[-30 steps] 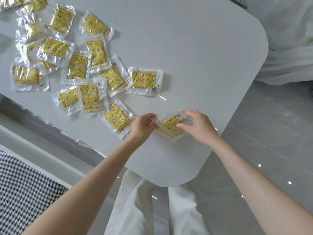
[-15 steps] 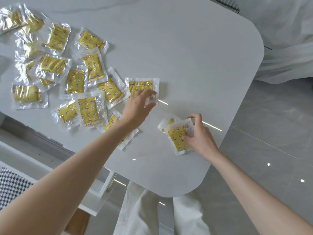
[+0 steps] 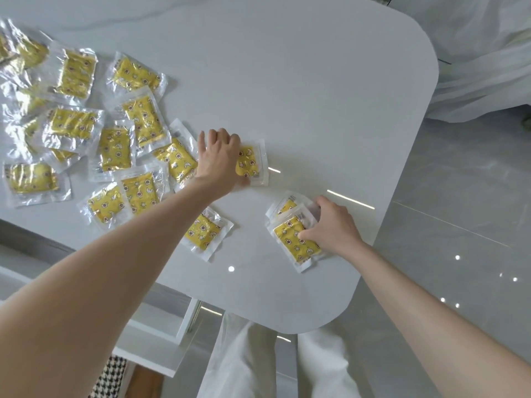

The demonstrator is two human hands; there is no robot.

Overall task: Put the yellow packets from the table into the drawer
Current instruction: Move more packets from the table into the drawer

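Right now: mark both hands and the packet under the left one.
left hand (image 3: pixel 221 160): head view, back of hand.
right hand (image 3: pixel 333 228): head view, knuckles; grips packet stack (image 3: pixel 293 244).
packet under left hand (image 3: pixel 247 165): head view, exposed yellow face.

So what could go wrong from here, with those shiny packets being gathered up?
1. The right hand grips a small stack of packets close to the table edge; being glossy, they may slip apart and fall to the floor.
2. The left hand rests on one packet beside an overlapping pile, so dragging it might pull neighbours along.
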